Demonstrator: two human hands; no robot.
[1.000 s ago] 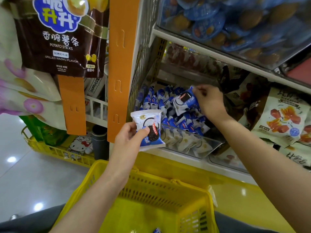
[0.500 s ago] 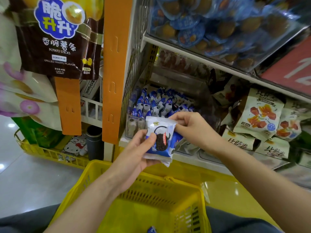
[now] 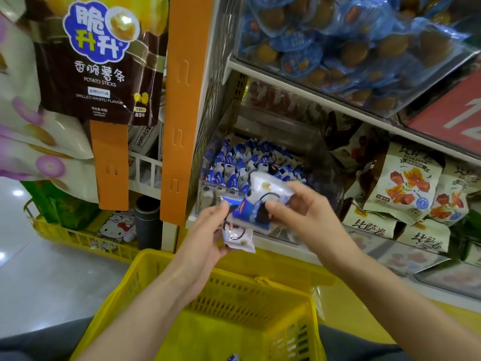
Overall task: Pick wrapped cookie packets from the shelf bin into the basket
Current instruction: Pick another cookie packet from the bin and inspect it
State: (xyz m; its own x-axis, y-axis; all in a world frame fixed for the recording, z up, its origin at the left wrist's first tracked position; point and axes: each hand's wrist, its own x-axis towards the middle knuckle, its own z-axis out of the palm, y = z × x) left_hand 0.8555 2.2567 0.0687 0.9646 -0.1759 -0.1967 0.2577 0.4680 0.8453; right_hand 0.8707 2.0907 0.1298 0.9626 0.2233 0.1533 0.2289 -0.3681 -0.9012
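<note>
Blue and white wrapped cookie packets (image 3: pixel 242 162) fill a clear shelf bin (image 3: pixel 208 196) at mid height. In front of the bin, my right hand (image 3: pixel 307 217) pinches one cookie packet (image 3: pixel 260 201) by its right side. My left hand (image 3: pixel 208 235) holds another cookie packet (image 3: pixel 238 237), which sits partly under the first; the two packets overlap. Both hands hover above the far rim of the yellow basket (image 3: pixel 234 287). A corner of one packet (image 3: pixel 233 357) shows at the basket's bottom edge.
An orange shelf post (image 3: pixel 182 105) stands left of the bin. Potato stick bags (image 3: pixel 96 61) hang upper left. Snack bags (image 3: pixel 400 188) crowd the shelf to the right, and a bin of blue sealed snacks (image 3: pixel 338 43) sits above. A second yellow basket (image 3: pixel 78 238) lies on the floor.
My right hand came back from the bin with a second packet and brought it against the one in my left hand. Both hands now hold packets together above the basket.
</note>
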